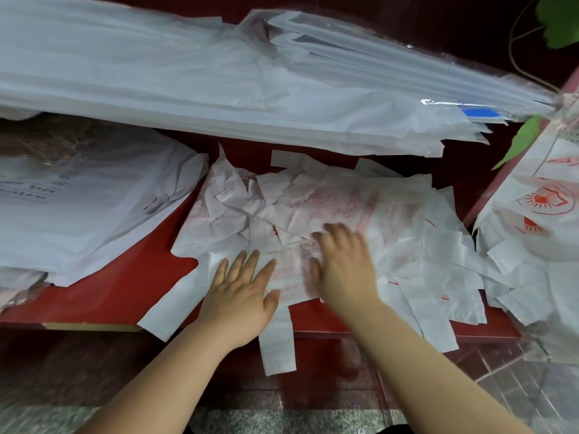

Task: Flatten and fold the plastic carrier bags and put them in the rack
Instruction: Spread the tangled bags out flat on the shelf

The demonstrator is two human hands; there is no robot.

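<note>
Red tabletop (131,277), left hand (239,296) and right hand (343,270) spread flat on crumpled red-printed carrier bags (329,208), white bag stacks (156,73) behind the tabletop, speckled stone floor (250,418) below.

Carrier bags (313,208) center frame: thin crinkled white plastic, red print. Shelf (131,286) glossy red. Upper stack (156,73) smooth, translucent plastic.
</note>
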